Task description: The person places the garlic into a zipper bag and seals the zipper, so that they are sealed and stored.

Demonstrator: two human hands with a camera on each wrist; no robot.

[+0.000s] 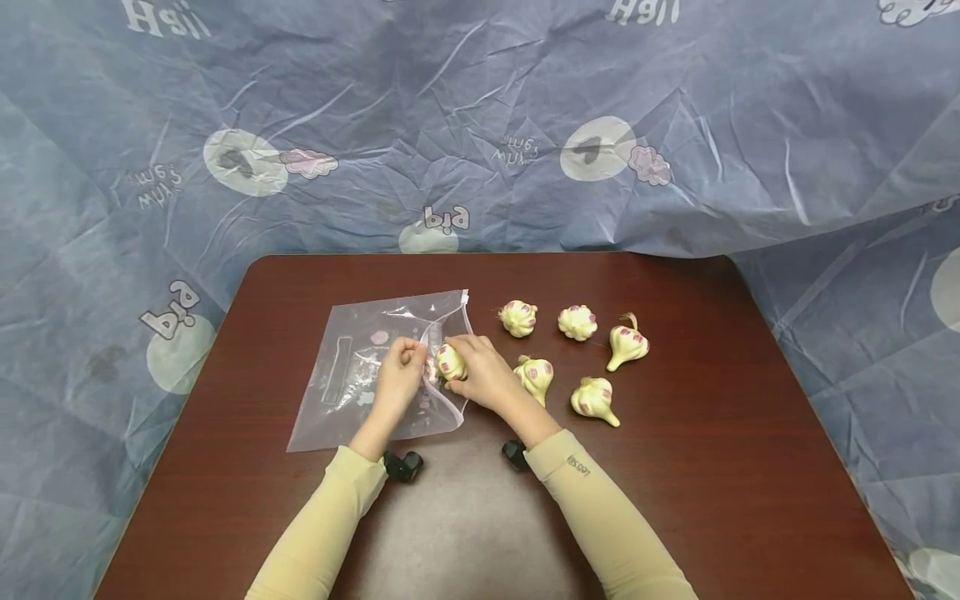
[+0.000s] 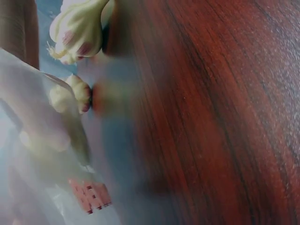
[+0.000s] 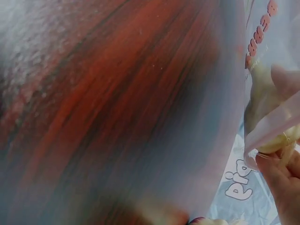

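A clear plastic zip bag (image 1: 352, 342) lies flat on the table, its mouth to the right and held apart. My left hand (image 1: 399, 372) pinches the upper layer of the bag at the mouth. With curled fingers, my right hand (image 1: 482, 372) grips a garlic bulb (image 1: 450, 362) in the bag's opening. The right wrist view shows this bulb (image 3: 262, 96) partly behind the bag's film, with fingers close to the zip strip (image 3: 274, 122). Just right of the right hand, another garlic bulb (image 1: 536, 377) is partly covered by the wrist.
Several more garlic bulbs lie at the right: one at the back (image 1: 518, 318), one beside it (image 1: 577, 322), one farther right (image 1: 628, 343) and one nearer the front (image 1: 595, 401). The dark red-brown table (image 1: 712, 467) backs onto a printed blue-grey cloth (image 1: 480, 108).
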